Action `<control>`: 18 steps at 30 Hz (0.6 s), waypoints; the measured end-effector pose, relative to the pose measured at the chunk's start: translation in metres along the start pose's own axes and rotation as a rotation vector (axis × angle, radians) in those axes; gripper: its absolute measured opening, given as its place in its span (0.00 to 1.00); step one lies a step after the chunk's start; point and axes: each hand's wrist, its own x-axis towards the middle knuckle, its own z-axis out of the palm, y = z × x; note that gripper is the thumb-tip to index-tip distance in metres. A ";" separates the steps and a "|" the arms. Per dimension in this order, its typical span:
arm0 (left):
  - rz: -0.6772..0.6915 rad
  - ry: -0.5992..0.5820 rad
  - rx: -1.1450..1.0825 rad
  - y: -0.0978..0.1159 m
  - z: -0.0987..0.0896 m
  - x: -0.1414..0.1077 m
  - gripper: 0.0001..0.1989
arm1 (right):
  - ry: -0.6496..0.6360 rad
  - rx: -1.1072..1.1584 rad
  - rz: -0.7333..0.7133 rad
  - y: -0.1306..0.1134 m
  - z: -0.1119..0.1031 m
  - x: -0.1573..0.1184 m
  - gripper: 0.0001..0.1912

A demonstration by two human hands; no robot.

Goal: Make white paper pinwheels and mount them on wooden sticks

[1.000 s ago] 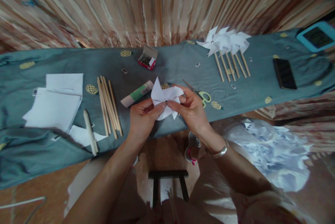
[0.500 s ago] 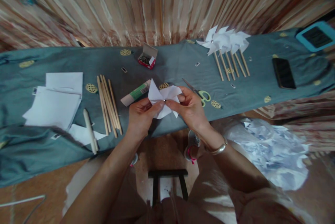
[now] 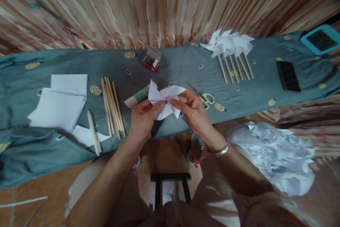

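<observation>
A white paper pinwheel [image 3: 168, 94], with a small metal pin at its centre, is held between both hands over the table's near edge. My left hand [image 3: 143, 115] pinches its left side, thumb beside the pin. On the other side my right hand [image 3: 192, 106] grips the paper, its thumb also close to the centre. Just behind the pinwheel lies a green and white tube [image 3: 138, 96], partly covered by it. Scissors with light green handles [image 3: 207, 99] rest to the right of my right hand.
Wooden sticks [image 3: 113, 108] and stacked white paper [image 3: 58, 108] lie left. An open red box of small metal pins [image 3: 151, 60] stands behind. Finished pinwheels on sticks [image 3: 231, 44], a black phone [image 3: 288, 75] and a blue-framed device [image 3: 321, 39] sit right. A bag of paper scraps [image 3: 273, 156] is below.
The pinwheel has turned and tilted slightly between my fingers, and both hands keep hold of it. The view has shifted a little; the things on the table stay in place.
</observation>
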 end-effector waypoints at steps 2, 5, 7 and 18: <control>-0.007 0.007 -0.024 0.000 0.000 0.000 0.14 | 0.040 0.017 0.000 -0.001 0.001 0.001 0.29; -0.022 0.018 -0.062 0.000 -0.001 0.001 0.16 | 0.095 0.044 -0.009 0.000 0.001 0.002 0.29; -0.034 0.023 -0.080 0.001 -0.001 0.000 0.16 | 0.095 0.034 -0.031 0.000 0.003 0.003 0.24; -0.066 -0.001 -0.123 0.005 -0.001 -0.005 0.17 | 0.033 -0.005 -0.003 0.005 0.015 -0.003 0.14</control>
